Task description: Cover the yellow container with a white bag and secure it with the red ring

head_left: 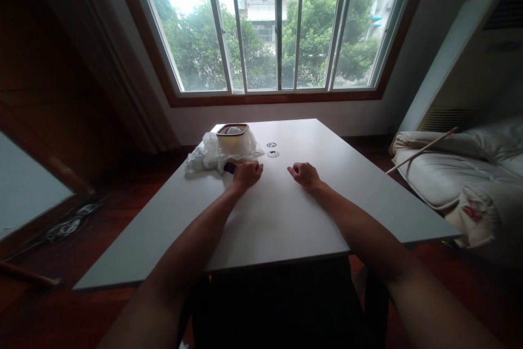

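Head view: from my distant seat I see both arms [202, 226] stretched over the white table [281, 224]. The left hand [247, 175] and right hand [304, 174] are near its middle, apart, fingers curled into loose fists; whether anything sits inside either, I cannot tell. Just beside the left one lies a dark item [229, 167], partly hidden, by a clear bag [206, 153]; contact with the hand is unclear. Beyond, between the hands, lie two discs [273, 154], and left of them stands a tub [232, 135] with the bag bunched around it. A window [278, 28] is past the far edge. I judge this a ready pose, no handling under way; any grasp would first call for uncurling the fingers.
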{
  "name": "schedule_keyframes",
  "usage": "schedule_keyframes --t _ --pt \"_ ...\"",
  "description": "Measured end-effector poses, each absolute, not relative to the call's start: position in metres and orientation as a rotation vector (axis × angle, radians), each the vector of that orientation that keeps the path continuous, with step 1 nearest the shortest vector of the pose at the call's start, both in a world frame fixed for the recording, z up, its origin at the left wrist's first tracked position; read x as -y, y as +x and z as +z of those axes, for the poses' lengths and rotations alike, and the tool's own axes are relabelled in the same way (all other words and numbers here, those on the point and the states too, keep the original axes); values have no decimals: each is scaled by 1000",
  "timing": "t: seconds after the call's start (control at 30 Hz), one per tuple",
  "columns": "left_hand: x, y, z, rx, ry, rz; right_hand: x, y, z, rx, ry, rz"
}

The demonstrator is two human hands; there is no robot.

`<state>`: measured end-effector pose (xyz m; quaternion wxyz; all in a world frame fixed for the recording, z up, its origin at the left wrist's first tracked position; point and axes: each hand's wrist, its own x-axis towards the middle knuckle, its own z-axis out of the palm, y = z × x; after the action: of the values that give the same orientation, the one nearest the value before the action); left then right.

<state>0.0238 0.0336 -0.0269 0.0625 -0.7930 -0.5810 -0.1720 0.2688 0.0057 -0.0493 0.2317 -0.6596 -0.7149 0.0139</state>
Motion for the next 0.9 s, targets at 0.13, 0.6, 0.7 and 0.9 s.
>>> schedule_keyframes --t 0.13,0.6,0.7,0.9 --pt "-62 18 17 1673 -2207 -867 -7 270 -42 1864 -1692 36" --pt "-139 0 32 1812 -2198 -1121 -4 275 -36 1857 -1485 196" --pt "-130 3 30 1757 -2215 -1128 -4 277 -35 1846 -1466 202" --pt "-88 12 19 1518 -2263 -1216 -3 277 -31 1769 -1383 296"
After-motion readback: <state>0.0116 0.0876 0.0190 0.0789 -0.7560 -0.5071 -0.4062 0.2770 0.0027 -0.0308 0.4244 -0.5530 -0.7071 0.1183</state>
